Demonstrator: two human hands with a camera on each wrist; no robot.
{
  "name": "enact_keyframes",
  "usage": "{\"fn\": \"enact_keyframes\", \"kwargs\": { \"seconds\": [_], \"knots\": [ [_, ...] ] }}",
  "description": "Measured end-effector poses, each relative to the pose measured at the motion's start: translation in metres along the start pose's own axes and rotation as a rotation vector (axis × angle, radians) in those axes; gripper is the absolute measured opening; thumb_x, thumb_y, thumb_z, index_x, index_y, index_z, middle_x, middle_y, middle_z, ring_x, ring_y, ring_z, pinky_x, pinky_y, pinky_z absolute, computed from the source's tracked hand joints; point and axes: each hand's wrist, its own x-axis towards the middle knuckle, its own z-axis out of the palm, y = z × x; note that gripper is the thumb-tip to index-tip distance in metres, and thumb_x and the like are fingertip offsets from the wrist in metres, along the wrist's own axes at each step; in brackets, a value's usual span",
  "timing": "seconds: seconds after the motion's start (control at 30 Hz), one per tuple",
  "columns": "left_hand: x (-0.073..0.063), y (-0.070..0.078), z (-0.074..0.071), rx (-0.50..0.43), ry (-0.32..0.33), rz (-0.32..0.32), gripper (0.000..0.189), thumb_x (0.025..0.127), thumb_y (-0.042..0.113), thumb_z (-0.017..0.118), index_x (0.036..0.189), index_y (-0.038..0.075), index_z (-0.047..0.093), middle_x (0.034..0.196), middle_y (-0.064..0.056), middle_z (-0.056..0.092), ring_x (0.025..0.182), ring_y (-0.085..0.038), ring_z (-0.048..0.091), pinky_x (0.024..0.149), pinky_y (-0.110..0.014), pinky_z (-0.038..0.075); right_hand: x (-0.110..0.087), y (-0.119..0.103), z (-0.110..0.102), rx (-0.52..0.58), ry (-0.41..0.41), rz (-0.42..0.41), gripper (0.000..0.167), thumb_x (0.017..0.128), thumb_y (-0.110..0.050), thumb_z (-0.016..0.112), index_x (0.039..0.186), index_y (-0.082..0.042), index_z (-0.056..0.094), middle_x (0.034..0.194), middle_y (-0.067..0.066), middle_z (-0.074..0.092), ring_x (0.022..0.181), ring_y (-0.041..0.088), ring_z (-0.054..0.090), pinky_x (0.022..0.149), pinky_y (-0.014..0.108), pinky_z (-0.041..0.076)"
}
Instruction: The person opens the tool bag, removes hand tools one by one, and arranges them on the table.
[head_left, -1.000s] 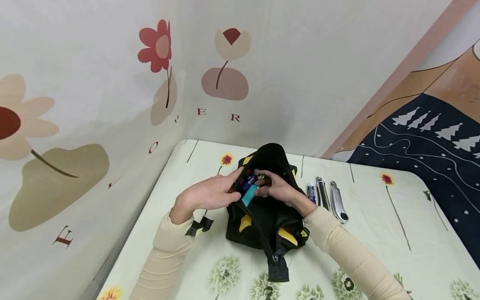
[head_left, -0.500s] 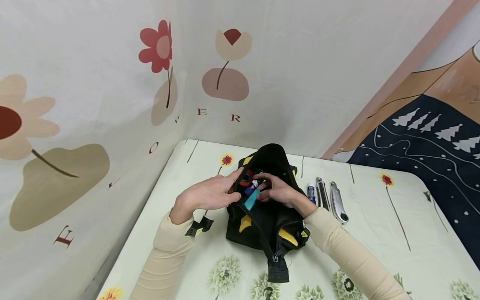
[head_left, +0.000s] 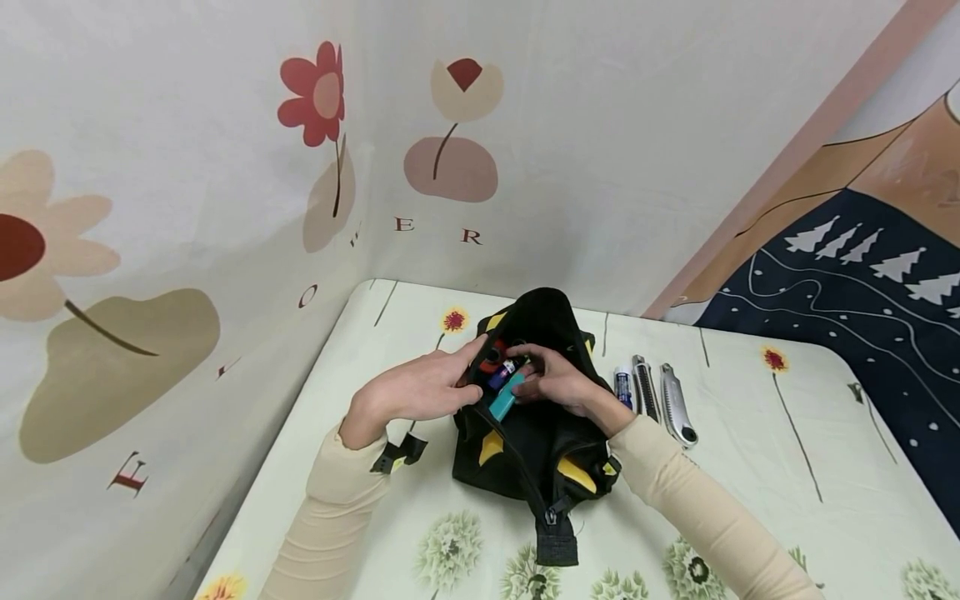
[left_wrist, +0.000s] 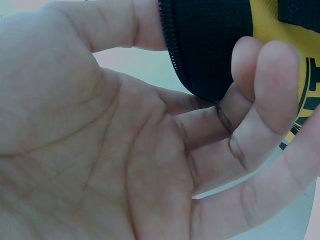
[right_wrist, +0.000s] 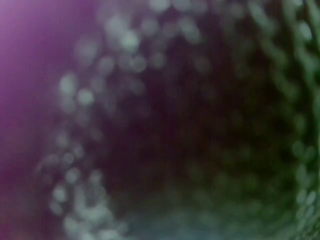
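A black bag with yellow patches stands unzipped on the table, its mouth facing up. My left hand holds the zipped rim at the left, thumb and fingers on either side of it. In the left wrist view the zip edge runs past the thumb. My right hand reaches into the mouth, fingers curled, pinching the upper end of a teal stick-like item. Beside it lie a purple tube with a light band and a red round thing. The right wrist view is dark and blurred.
To the bag's right lie a blue-and-white glue stick, a black utility knife and a silver utility knife. The bag's zip end tab hangs toward the front. A printed cloth wall rises behind the table.
In the bag, the purple tube and teal item have shifted slightly right and down, and the red round thing has come into view. The left hand has stayed on the rim.
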Motion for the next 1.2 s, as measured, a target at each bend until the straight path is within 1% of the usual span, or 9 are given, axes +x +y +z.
{"fn": "enact_keyframes", "kwargs": {
  "seconds": [0.17, 0.3, 0.43, 0.53, 0.63, 0.73, 0.9, 1.03, 1.2],
  "knots": [
    [0.000, 0.001, 0.000, -0.009, -0.001, 0.008, 0.082, 0.110, 0.024, 0.054, 0.179, 0.006, 0.014, 0.072, 0.001, 0.055, 0.059, -0.013, 0.049, 0.063, -0.032, 0.040, 0.000, 0.000, -0.001, -0.017, -0.015, -0.034, 0.066, 0.104, 0.011, 0.065, 0.165, 0.006, 0.041, 0.124, 0.025, 0.068, 0.094, 0.019, 0.076, 0.092, 0.040, 0.065],
    [0.000, 0.000, 0.001, -0.008, -0.005, -0.002, 0.082, 0.111, 0.024, 0.054, 0.179, 0.006, 0.012, 0.070, 0.001, 0.054, 0.058, -0.012, 0.047, 0.063, -0.032, 0.040, -0.001, 0.000, -0.001, -0.006, -0.028, -0.041, 0.065, 0.103, 0.011, 0.065, 0.164, 0.007, 0.043, 0.122, 0.022, 0.067, 0.099, 0.019, 0.074, 0.093, 0.038, 0.064],
    [0.000, 0.000, 0.001, 0.002, -0.008, -0.016, 0.083, 0.112, 0.026, 0.054, 0.179, 0.005, 0.011, 0.066, 0.003, 0.051, 0.055, -0.011, 0.043, 0.063, -0.032, 0.039, -0.003, -0.001, 0.001, 0.049, -0.064, -0.034, 0.065, 0.104, 0.013, 0.063, 0.165, 0.007, 0.042, 0.123, 0.019, 0.065, 0.102, 0.020, 0.073, 0.093, 0.038, 0.064],
    [0.000, 0.000, 0.001, 0.007, -0.006, -0.014, 0.083, 0.112, 0.026, 0.054, 0.179, 0.004, 0.011, 0.067, 0.004, 0.051, 0.055, -0.011, 0.044, 0.064, -0.031, 0.039, -0.005, -0.003, 0.002, 0.071, -0.081, -0.041, 0.067, 0.103, 0.014, 0.062, 0.166, 0.006, 0.041, 0.122, 0.018, 0.066, 0.100, 0.022, 0.075, 0.093, 0.040, 0.065],
    [0.000, 0.000, 0.001, 0.011, -0.004, -0.007, 0.082, 0.112, 0.025, 0.054, 0.178, 0.003, 0.011, 0.069, 0.003, 0.053, 0.057, -0.011, 0.046, 0.064, -0.031, 0.039, -0.007, -0.004, 0.003, 0.078, -0.087, -0.063, 0.067, 0.104, 0.013, 0.063, 0.166, 0.006, 0.041, 0.117, 0.013, 0.069, 0.098, 0.022, 0.077, 0.092, 0.041, 0.065],
    [0.000, 0.000, 0.001, 0.008, -0.003, -0.001, 0.082, 0.112, 0.024, 0.054, 0.178, 0.003, 0.012, 0.071, 0.002, 0.055, 0.058, -0.012, 0.048, 0.063, -0.031, 0.039, -0.009, -0.006, 0.003, 0.100, -0.084, -0.082, 0.066, 0.104, 0.012, 0.064, 0.166, 0.008, 0.039, 0.111, 0.009, 0.071, 0.097, 0.021, 0.078, 0.093, 0.043, 0.065],
    [0.000, 0.000, 0.001, 0.007, 0.000, -0.001, 0.082, 0.111, 0.024, 0.054, 0.179, 0.005, 0.013, 0.072, 0.001, 0.056, 0.058, -0.012, 0.048, 0.063, -0.031, 0.039, -0.012, -0.009, 0.003, 0.150, -0.062, -0.108, 0.065, 0.105, 0.010, 0.064, 0.165, 0.009, 0.040, 0.108, 0.005, 0.074, 0.096, 0.019, 0.078, 0.093, 0.045, 0.065],
    [0.000, 0.000, 0.001, 0.011, 0.001, -0.004, 0.082, 0.111, 0.024, 0.054, 0.179, 0.006, 0.013, 0.071, 0.002, 0.054, 0.058, -0.012, 0.046, 0.063, -0.031, 0.038, -0.017, -0.012, 0.003, 0.146, -0.037, -0.146, 0.061, 0.105, 0.009, 0.065, 0.163, 0.008, 0.044, 0.107, 0.004, 0.076, 0.097, 0.017, 0.078, 0.092, 0.044, 0.066],
    [0.001, 0.000, 0.001, 0.006, -0.002, 0.003, 0.081, 0.111, 0.024, 0.054, 0.179, 0.005, 0.014, 0.071, 0.002, 0.054, 0.058, -0.012, 0.047, 0.062, -0.031, 0.037, -0.022, -0.016, 0.004, 0.127, 0.009, -0.203, 0.057, 0.106, 0.008, 0.065, 0.159, 0.013, 0.046, 0.108, 0.003, 0.080, 0.095, 0.015, 0.079, 0.089, 0.041, 0.066]
  ]
}}
